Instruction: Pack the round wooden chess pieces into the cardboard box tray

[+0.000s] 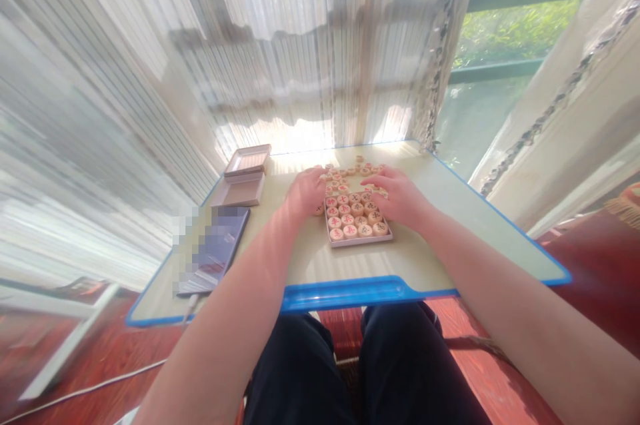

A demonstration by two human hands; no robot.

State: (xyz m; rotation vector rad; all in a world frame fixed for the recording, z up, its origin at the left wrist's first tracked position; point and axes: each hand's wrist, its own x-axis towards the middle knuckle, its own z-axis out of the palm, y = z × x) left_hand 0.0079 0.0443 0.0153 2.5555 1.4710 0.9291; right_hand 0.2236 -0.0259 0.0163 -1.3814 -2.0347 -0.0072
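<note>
A shallow open box (360, 241) stands on the table, holding rows of round wooden Chinese chess pieces (350, 230) with red and dark characters. My left hand (306, 192) lies by the box's far left corner, fingers loosely bent and apart among loose pieces; one chess piece (319, 210) shows just below it. Over the far right corner, my right hand (397, 195) reaches inward with its fingers spread, close to the pieces in the back row. Beyond the box, more loose chess pieces (343, 188) lie scattered between both hands. Some of them are partly hidden by my fingers.
Two more shallow boxes, a box (239, 190) and a box with a brown inside (250, 160), sit at the back left. A dark tablet-like device (220, 248) with a white cable (190, 308) lies at left. A blue tray edge (345, 292) borders the front; curtains (310, 45) hang behind.
</note>
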